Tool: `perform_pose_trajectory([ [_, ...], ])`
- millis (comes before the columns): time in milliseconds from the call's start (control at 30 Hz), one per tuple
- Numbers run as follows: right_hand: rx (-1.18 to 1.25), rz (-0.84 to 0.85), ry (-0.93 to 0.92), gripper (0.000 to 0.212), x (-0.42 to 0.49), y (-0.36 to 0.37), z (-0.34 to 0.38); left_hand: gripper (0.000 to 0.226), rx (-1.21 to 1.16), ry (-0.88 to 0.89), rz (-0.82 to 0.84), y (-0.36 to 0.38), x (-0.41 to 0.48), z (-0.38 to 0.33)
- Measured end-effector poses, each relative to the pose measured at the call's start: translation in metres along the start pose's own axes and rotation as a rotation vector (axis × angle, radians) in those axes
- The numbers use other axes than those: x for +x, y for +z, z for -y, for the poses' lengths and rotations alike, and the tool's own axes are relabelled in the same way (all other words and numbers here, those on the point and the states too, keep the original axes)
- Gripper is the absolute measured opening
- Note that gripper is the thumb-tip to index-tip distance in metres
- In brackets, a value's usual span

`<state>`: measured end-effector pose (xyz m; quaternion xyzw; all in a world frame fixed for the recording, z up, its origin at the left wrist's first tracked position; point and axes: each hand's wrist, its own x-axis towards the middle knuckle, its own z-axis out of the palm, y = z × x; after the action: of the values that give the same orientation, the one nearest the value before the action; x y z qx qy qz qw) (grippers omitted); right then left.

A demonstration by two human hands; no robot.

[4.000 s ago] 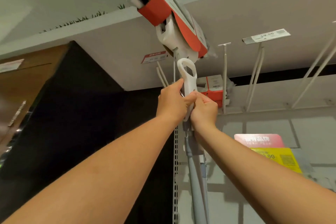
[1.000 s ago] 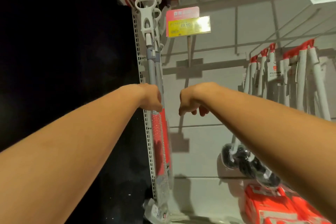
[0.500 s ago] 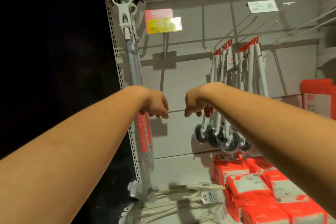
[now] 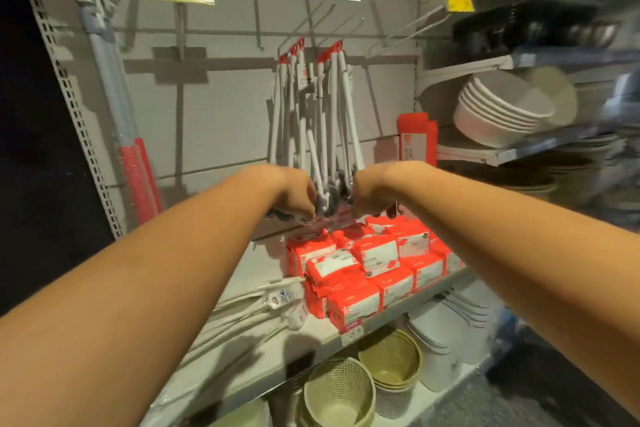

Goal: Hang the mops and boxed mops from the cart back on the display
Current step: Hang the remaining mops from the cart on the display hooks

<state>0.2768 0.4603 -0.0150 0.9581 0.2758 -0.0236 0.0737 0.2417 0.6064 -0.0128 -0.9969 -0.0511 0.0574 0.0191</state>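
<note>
On the display (image 4: 225,104), far left, a mop (image 4: 136,177) hangs done. The left hand (image 4: 298,196) and right hand (image 4: 363,198), grips loosely curled, hold nothing. Cart unseen, remainder unclear.

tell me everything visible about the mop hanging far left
The mop hangs at the display's left edge along the perforated upright, leaning slightly. Blurred white handle on top, grey collar, pale pole, then a red section under clear wrap; its lower end passes behind the forearm. Left hand and right hand are clear of it.
</note>
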Motion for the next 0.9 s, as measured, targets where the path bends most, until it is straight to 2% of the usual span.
perform_pose_trajectory([
  [100, 0.021, 0.044, 0.114, 0.021, -0.026, 0.016, -0.048, 0.039, 0.061, 0.119, 0.009, 0.009, 0.010, -0.055],
  [267, 0.087, 0.008, 0.251, 0.043, -0.079, 0.044, -0.128, 0.052, 0.120, 0.275, 0.007, 0.017, 0.019, -0.148],
  [533, 0.047, 0.085, 0.409, 0.047, -0.160, 0.093, -0.263, 0.047, 0.177, 0.479, -0.046, 0.023, 0.028, -0.317],
  [700, 0.042, 0.118, 0.498, 0.043, -0.220, 0.118, -0.344, 0.046, 0.131, 0.576, -0.066, 0.029, 0.031, -0.425],
  [900, 0.050, 0.097, 0.565, 0.040, -0.278, 0.146, -0.415, 0.041, 0.139, 0.657, -0.069, 0.051, 0.039, -0.532],
])
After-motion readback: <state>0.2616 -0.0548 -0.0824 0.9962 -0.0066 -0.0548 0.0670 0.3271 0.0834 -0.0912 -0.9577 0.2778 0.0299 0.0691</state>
